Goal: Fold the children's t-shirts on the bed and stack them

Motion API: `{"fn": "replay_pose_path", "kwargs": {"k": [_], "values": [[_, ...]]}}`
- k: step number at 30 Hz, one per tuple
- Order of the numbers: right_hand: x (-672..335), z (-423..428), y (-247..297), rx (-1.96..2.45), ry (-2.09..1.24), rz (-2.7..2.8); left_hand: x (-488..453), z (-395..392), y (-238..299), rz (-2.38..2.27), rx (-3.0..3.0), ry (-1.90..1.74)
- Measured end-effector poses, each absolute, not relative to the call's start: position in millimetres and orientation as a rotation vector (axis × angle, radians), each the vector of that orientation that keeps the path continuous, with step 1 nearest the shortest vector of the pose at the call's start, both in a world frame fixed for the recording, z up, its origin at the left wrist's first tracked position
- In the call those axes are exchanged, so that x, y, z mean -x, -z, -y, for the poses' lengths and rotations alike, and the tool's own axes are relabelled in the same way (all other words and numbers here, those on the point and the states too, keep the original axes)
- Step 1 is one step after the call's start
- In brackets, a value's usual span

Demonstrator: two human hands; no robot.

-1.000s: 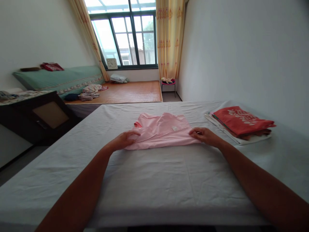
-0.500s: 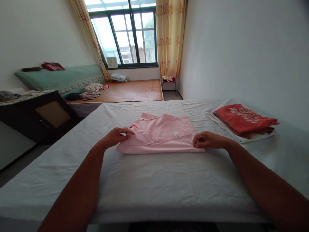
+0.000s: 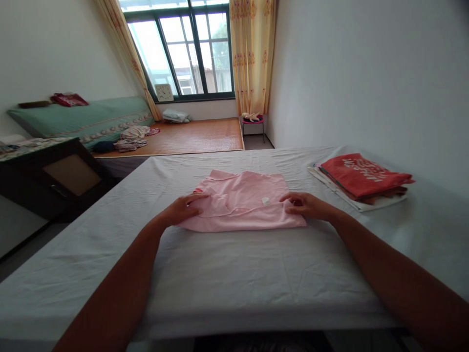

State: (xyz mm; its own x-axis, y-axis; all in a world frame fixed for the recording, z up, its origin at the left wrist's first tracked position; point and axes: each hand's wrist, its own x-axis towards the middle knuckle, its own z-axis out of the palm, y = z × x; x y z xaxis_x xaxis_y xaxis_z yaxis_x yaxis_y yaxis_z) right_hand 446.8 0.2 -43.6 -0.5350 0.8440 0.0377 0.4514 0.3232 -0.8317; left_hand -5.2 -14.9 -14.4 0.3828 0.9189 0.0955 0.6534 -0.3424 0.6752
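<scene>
A pink shirt (image 3: 242, 195) lies folded on the white-sheeted table, its near edge turned up in a band and a small white tag showing at the right. My left hand (image 3: 183, 209) is at its left side, thumb and fingers closing on the cloth. At the right end of the folded band, my right hand (image 3: 303, 205) pinches the fabric between thumb and fingers. A bit of red shows at the shirt's left edge, just beyond my left fingers.
A stack of folded clothes (image 3: 366, 178), red on top, sits at the table's right by the wall. The white sheet (image 3: 234, 274) covers the table. Farther back are a dark cabinet (image 3: 69, 171), a bed with a brown mat (image 3: 205, 134) and a small stool (image 3: 252, 122).
My right hand has shifted left and slightly up along the shirt's folded band. My left hand has reached farther over the cloth. The view has turned slightly right.
</scene>
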Motion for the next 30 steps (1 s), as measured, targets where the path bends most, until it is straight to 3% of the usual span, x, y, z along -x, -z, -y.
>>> {"fn": "replay_pose_path", "kwargs": {"k": [6,14,20,23,27,30], "values": [[-456.6,1.2,31.1,1.103,-1.048,1.968,9.5,13.0,16.5,-1.378,-2.049,-0.925],[-460.4,-1.8,37.3,1.255,-0.969,2.194,7.7,3.8,34.1,-1.364,-2.215,-0.79],[-462.1,0.0,34.8,1.207,-1.155,2.005,0.3,3.9,29.0,-1.418,-2.256,-1.065],[-464.3,-4.4,40.6,1.29,-0.989,2.09,-0.6,0.5,34.2,-1.587,-2.413,-0.927],[-454.8,-1.9,41.1,1.342,-0.433,2.166,8.8,6.1,25.6,-1.69,-2.502,-0.782],[-437.6,11.7,31.9,1.163,-0.542,2.355,20.4,16.9,9.9,-1.332,-2.5,-0.511]]}}
